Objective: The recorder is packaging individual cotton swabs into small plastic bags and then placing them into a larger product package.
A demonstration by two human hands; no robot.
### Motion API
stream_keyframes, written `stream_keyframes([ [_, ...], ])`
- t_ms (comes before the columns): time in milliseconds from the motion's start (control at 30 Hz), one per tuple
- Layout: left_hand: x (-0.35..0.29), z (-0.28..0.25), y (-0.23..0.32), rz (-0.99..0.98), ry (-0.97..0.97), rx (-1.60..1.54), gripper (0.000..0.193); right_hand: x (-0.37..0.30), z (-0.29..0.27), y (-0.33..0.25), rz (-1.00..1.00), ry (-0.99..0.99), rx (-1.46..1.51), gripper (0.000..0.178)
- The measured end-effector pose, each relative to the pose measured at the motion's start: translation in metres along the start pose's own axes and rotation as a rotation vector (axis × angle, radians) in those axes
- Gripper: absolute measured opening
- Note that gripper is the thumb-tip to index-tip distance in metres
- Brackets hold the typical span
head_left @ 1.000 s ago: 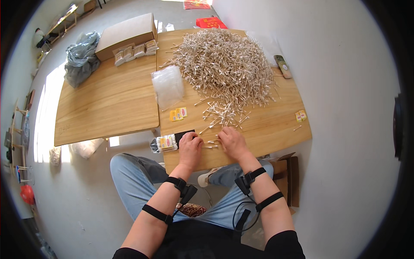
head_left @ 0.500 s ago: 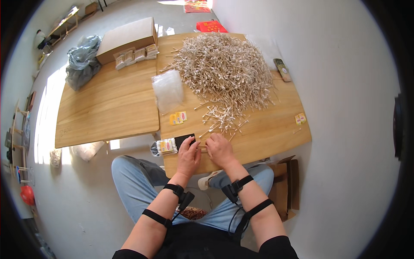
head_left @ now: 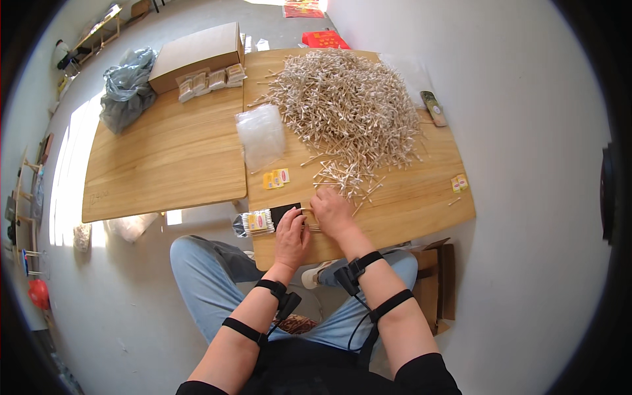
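Both hands meet over cotton swabs (head_left: 314,228) at the near edge of the wooden table (head_left: 408,210), lower centre of frame.
Left hand (head_left: 293,238): fingers bent, beside the black pad (head_left: 284,214). Right hand (head_left: 332,212): fingers curled, fingertips close to the left's, a few swabs showing between the two; fingers hide the contact, so cannot tell whether either hand is gripping any. Left of the pad, a filled swab packet (head_left: 257,221) with yellow label lies on its side. Large swab pile (head_left: 349,108), upper centre. Clear plastic bags (head_left: 261,135) lie left of the pile, yellow label cards (head_left: 276,178) below them. Upper left: cardboard box (head_left: 197,52), small swab packs (head_left: 217,80) along its front.
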State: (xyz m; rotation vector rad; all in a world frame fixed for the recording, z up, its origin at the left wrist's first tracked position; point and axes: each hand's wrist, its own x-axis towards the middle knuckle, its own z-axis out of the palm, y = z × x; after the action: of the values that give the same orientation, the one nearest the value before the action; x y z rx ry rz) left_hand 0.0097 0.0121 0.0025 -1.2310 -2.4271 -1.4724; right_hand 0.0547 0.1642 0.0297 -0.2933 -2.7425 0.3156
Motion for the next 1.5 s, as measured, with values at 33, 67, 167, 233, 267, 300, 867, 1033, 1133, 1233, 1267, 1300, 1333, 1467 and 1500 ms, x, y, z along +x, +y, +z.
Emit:
stream_keyframes([
  [33,0.000,0.002,-0.001,0.000,-0.001,-0.003,0.020,-0.003,0.001,-0.006,0.005,-0.021,0.001,0.014],
  [67,-0.001,0.004,-0.003,-0.002,0.024,-0.002,0.021,-0.007,0.000,-0.010,0.008,-0.023,-0.002,0.014],
  [167,-0.001,0.003,-0.002,0.035,0.009,0.041,0.022,-0.024,-0.015,-0.026,0.071,-0.041,0.058,0.007],
  [233,-0.001,0.002,-0.003,0.073,-0.027,0.091,0.023,-0.037,-0.023,-0.027,0.255,0.078,0.145,0.012],
  [267,0.000,0.001,-0.003,0.082,-0.040,0.106,0.022,-0.042,-0.024,-0.021,0.255,0.072,0.148,0.012],
  [300,0.000,0.002,-0.003,0.094,-0.055,0.116,0.021,-0.049,-0.028,-0.012,0.328,0.107,0.147,0.015],
  [867,-0.001,0.002,-0.002,0.057,-0.029,0.035,0.017,-0.050,-0.033,-0.004,0.279,0.015,0.037,0.012],
  [1033,-0.002,0.005,-0.006,0.035,-0.017,0.045,0.027,-0.025,-0.013,-0.015,0.115,-0.034,0.031,0.005],
  [1133,-0.004,0.004,-0.003,0.010,-0.045,0.066,0.026,-0.026,-0.009,-0.026,0.100,-0.024,0.130,0.006],
  [1233,-0.004,0.004,-0.002,0.043,-0.060,0.123,0.029,-0.038,-0.022,-0.009,0.227,0.120,0.164,0.001],
  [1267,-0.005,0.003,-0.003,0.033,-0.060,0.125,0.029,-0.045,-0.028,-0.002,0.224,0.112,0.168,0.001],
  [1300,-0.005,0.004,-0.005,0.047,-0.052,0.129,0.029,-0.051,-0.039,0.008,0.266,0.115,0.123,0.004],
  [1333,-0.003,0.005,-0.006,0.064,-0.045,0.131,0.029,-0.055,-0.047,0.017,0.309,0.120,0.075,0.007],
  [1467,-0.004,0.003,-0.008,0.064,-0.064,0.142,0.030,-0.064,-0.056,0.032,0.307,0.074,0.032,0.011],
  [1500,-0.003,0.003,-0.007,0.069,-0.063,0.148,0.029,-0.064,-0.056,0.034,0.295,0.058,0.040,0.011],
])
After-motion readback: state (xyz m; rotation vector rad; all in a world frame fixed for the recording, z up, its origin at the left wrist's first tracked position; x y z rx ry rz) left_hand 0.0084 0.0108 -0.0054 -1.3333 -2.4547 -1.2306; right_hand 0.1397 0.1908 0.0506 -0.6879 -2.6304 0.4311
